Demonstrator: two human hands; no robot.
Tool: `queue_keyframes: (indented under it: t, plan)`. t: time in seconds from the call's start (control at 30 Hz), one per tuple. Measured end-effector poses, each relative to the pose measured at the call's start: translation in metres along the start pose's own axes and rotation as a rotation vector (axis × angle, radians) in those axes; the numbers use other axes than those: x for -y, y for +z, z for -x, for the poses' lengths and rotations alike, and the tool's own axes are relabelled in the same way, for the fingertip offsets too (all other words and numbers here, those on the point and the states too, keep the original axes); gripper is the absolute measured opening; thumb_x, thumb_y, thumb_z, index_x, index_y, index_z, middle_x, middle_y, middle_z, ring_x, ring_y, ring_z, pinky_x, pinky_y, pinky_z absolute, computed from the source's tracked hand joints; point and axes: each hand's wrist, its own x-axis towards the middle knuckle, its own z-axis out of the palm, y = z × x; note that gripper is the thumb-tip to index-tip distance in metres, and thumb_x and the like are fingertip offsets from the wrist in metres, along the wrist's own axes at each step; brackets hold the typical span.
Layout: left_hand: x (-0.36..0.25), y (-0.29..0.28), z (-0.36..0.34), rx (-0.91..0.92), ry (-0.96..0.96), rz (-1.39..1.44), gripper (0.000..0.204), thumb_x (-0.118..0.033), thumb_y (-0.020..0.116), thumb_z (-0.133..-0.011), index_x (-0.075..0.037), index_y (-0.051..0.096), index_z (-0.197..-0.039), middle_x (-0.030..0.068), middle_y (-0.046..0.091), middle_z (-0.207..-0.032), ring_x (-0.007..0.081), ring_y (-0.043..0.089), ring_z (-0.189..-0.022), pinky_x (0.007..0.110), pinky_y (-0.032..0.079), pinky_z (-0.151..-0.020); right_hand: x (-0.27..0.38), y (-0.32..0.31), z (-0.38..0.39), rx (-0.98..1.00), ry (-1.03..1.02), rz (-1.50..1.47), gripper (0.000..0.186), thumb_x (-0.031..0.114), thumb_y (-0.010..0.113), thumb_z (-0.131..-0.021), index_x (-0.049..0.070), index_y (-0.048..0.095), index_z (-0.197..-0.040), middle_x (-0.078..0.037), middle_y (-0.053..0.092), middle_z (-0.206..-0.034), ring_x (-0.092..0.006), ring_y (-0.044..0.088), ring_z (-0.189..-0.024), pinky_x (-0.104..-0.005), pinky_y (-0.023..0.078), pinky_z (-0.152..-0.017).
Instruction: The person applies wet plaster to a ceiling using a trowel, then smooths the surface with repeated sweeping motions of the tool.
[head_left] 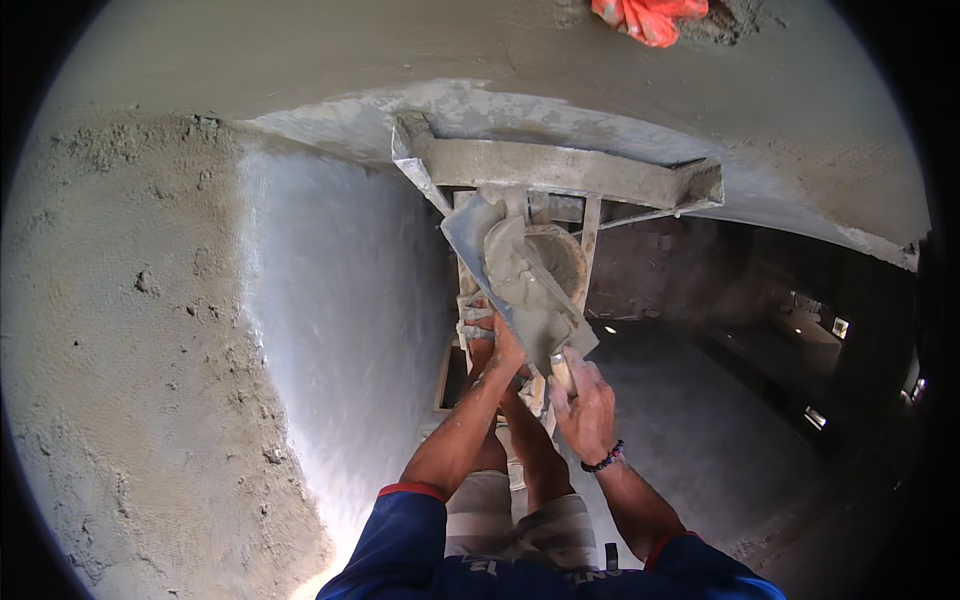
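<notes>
My left hand (pixel 507 345) is under a plasterer's hawk (pixel 464 232), a flat grey board tilted in front of me. Its fingers are partly hidden by the board, and it supports the hawk from below. Wet grey mortar (pixel 510 265) lies heaped on the hawk. My right hand (pixel 588 408), dusted with mortar and with a beaded bracelet at the wrist, is closed around the wooden handle of a trowel (pixel 562 373). The trowel's blade reaches over the mortar and is hard to tell apart from it. Just beyond the hawk, a round mortar-crusted bucket (pixel 572 252) is partly covered.
I stand high on a wooden ladder-like frame (pixel 591 225). A mortar-covered metal trough-like bracket (pixel 560 165) spans ahead. Rough plaster covers the left wall (pixel 150 330), beside a smooth pale surface (pixel 340 290). An orange cloth or bag (pixel 655 18) lies at the top. Dark floor (pixel 690 420) is far below right.
</notes>
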Motion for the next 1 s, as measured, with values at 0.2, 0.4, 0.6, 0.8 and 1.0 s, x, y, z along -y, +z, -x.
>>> queue_keyframes:
  t: [0.2, 0.4, 0.6, 0.8, 1.0]
  plan:
    - [-0.038, -0.003, 0.004, 0.050, -0.155, 0.025, 0.049, -0.028, 0.038, -0.097, -0.009, 0.039, -0.141, 0.0081, 0.045, -0.139, 0.0225, 0.043, -0.126, 0.038, 0.030, -0.110, 0.021, -0.012, 0.008, -0.055, -0.063, 0.000, 0.042, 0.009, 0.064, -0.083, -0.003, 0.056, -0.123, -0.021, 0.060, -0.088, -0.0375, 0.060, -0.076, -0.0425, 0.049, -0.068]
    - [-0.054, 0.008, 0.007, -0.112, 0.060, -0.342, 0.045, -0.020, 0.068, -0.083, 0.001, 0.057, -0.122, 0.0178, 0.061, -0.120, 0.0326, 0.057, -0.112, 0.041, 0.043, -0.097, 0.035, -0.020, 0.016, -0.114, -0.116, -0.018, 0.040, 0.006, 0.065, -0.083, -0.004, 0.057, -0.121, -0.019, 0.059, -0.084, -0.0330, 0.060, -0.072, -0.0393, 0.049, -0.064]
    - [-0.044, 0.018, 0.012, -0.116, -0.022, -0.088, 0.047, -0.019, 0.064, -0.087, -0.001, 0.051, -0.128, 0.0160, 0.058, -0.125, 0.0279, 0.052, -0.116, 0.040, 0.041, -0.100, 0.050, -0.035, 0.011, -0.120, -0.154, -0.081, 0.039, 0.006, 0.069, -0.080, -0.006, 0.058, -0.116, -0.017, 0.061, -0.084, -0.0278, 0.061, -0.070, -0.0365, 0.049, -0.064]
    - [-0.034, 0.017, 0.028, -0.173, -0.212, 0.359, 0.048, -0.018, 0.061, -0.091, -0.003, 0.046, -0.134, 0.0141, 0.054, -0.130, 0.0233, 0.047, -0.121, 0.039, 0.039, -0.103, 0.063, -0.077, 0.020, -0.078, -0.202, -0.344, 0.049, 0.015, 0.078, -0.074, -0.007, 0.059, -0.113, -0.010, 0.062, -0.076, -0.0164, 0.061, -0.064, -0.0281, 0.048, -0.060]
    - [-0.014, -0.033, 0.056, -0.323, -0.242, 1.203, 0.043, -0.021, 0.052, -0.097, -0.008, 0.043, -0.138, 0.0088, 0.054, -0.131, 0.0204, 0.049, -0.120, 0.039, 0.041, -0.103, 0.050, -0.115, 0.014, 0.036, 0.133, -0.731, 0.054, 0.023, 0.073, -0.082, -0.005, 0.053, -0.123, -0.004, 0.058, -0.072, -0.0111, 0.057, -0.056, -0.0253, 0.047, -0.052]
